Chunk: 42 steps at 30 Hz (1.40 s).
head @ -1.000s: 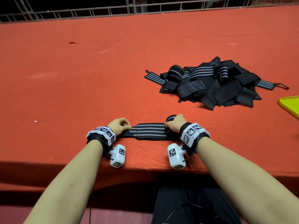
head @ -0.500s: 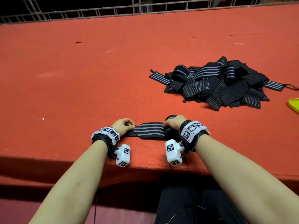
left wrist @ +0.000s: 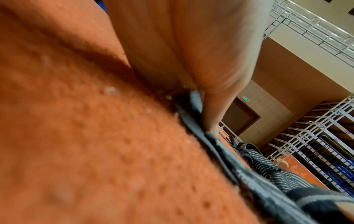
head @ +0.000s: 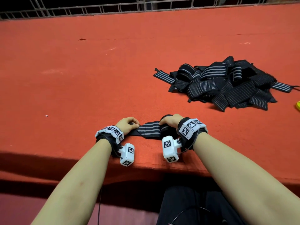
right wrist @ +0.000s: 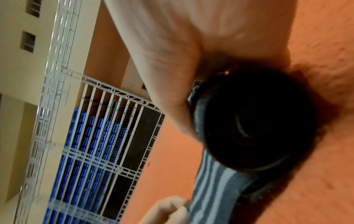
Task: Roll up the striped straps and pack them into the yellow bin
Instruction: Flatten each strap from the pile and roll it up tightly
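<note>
Striped strap (head: 150, 130) lies stretched near the front edge of the red table (head: 81, 78): the left hand (head: 127, 125) pinches its loose end, the right hand (head: 169, 121) grips its rolled end. Farther right sits the strap pile (head: 227, 85), then the yellow bin (head: 297, 106).

A: What's at the lower middle of the frame?
B: The left hand (head: 127, 127) pinches the flat end of a striped strap (head: 150, 131); the right hand (head: 170, 121) curls over its rolled end.
A: And to the right?
B: A heap of straps (head: 227, 85) on the red tabletop (head: 81, 78), and the yellow bin (head: 297, 106) at the right edge.
</note>
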Each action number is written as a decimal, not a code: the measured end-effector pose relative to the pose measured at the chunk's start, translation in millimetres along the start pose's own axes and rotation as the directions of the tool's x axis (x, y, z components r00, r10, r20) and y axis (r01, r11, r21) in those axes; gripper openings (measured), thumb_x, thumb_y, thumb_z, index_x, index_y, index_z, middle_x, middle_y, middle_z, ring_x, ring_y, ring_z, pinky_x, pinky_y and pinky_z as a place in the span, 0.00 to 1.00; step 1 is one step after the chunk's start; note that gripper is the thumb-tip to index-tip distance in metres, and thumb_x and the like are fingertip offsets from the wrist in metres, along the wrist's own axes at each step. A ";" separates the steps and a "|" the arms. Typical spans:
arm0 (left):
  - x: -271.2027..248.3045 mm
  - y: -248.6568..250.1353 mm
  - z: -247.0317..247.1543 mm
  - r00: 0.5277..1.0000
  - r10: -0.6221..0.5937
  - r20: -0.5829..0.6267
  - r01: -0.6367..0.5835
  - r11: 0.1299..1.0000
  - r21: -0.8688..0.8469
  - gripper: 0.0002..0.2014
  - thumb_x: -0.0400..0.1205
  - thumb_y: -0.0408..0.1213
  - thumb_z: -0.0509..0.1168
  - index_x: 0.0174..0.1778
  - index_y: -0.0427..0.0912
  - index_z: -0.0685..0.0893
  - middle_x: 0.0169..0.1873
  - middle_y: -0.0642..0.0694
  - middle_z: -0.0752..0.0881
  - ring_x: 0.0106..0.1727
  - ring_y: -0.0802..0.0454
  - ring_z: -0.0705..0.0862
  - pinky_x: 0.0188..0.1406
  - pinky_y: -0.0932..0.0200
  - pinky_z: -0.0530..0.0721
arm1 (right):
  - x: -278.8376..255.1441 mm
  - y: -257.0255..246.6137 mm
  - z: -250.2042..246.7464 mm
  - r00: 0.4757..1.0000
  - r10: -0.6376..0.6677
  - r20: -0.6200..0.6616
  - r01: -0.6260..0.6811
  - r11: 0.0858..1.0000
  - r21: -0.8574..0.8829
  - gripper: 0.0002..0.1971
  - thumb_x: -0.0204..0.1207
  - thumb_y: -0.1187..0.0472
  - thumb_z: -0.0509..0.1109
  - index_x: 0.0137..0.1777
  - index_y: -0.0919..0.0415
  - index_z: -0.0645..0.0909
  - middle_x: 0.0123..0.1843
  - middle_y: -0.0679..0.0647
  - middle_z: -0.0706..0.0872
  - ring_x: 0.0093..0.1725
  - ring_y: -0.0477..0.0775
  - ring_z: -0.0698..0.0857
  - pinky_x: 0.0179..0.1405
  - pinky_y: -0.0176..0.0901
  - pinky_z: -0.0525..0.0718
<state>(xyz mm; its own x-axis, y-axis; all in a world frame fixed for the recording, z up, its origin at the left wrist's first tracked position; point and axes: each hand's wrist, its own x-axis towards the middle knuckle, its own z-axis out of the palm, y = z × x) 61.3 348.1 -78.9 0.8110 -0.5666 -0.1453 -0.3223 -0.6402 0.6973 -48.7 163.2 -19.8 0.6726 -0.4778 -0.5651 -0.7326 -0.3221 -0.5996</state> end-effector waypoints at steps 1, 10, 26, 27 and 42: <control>-0.3 0.0 0.0 1.000 0.003 0.000 -0.003 1.000 -0.001 0.02 0.80 0.33 0.68 0.45 0.45 0.82 0.43 0.48 0.84 0.46 0.54 0.80 0.48 0.63 0.73 | -0.3 -1.3 3.0 1.000 -0.015 -0.003 0.015 0.999 -0.038 0.20 0.72 0.54 0.74 0.59 0.67 0.81 0.53 0.58 0.84 0.57 0.60 0.85 0.60 0.50 0.84; -1.6 -1.8 0.8 1.000 0.012 -0.014 -0.013 1.000 -0.028 0.02 0.80 0.34 0.67 0.47 0.44 0.83 0.42 0.51 0.83 0.46 0.54 0.80 0.45 0.65 0.72 | -2.1 -15.3 33.9 0.985 0.043 -0.169 -0.057 0.995 -0.076 0.43 0.72 0.40 0.66 0.80 0.59 0.52 0.77 0.65 0.62 0.76 0.70 0.66 0.72 0.59 0.69; 0.9 -6.5 2.9 0.997 -0.057 -0.042 0.050 0.987 -0.151 0.08 0.75 0.36 0.73 0.47 0.46 0.82 0.39 0.50 0.83 0.44 0.53 0.81 0.50 0.61 0.78 | 0.5 -19.0 37.7 0.996 0.032 -0.088 -0.028 0.999 0.044 0.52 0.69 0.45 0.77 0.78 0.73 0.50 0.71 0.66 0.75 0.69 0.62 0.78 0.65 0.48 0.76; 0.1 -4.8 3.6 0.997 -0.070 -0.038 0.062 0.983 -0.172 0.09 0.74 0.38 0.75 0.47 0.45 0.83 0.38 0.50 0.83 0.41 0.54 0.81 0.46 0.63 0.78 | -0.9 -20.1 40.9 0.994 0.035 -0.106 -0.030 0.998 0.051 0.52 0.68 0.44 0.77 0.78 0.71 0.48 0.70 0.67 0.76 0.67 0.63 0.79 0.64 0.49 0.76; -1.0 3.5 3.5 0.999 -0.034 0.038 0.038 0.995 -0.092 0.09 0.75 0.37 0.74 0.48 0.44 0.83 0.40 0.51 0.84 0.42 0.55 0.80 0.45 0.65 0.77 | -16.5 -27.8 33.0 0.991 -0.083 0.106 0.080 0.996 0.033 0.11 0.74 0.52 0.73 0.43 0.60 0.82 0.53 0.57 0.86 0.59 0.58 0.85 0.65 0.48 0.81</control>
<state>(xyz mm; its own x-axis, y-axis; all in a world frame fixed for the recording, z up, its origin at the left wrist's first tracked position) 57.7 344.5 -78.8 0.8025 -0.5637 -0.1956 -0.2452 -0.6105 0.7531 -36.0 207.1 -12.5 0.7382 -0.3601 -0.5704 -0.6728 -0.3324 -0.6609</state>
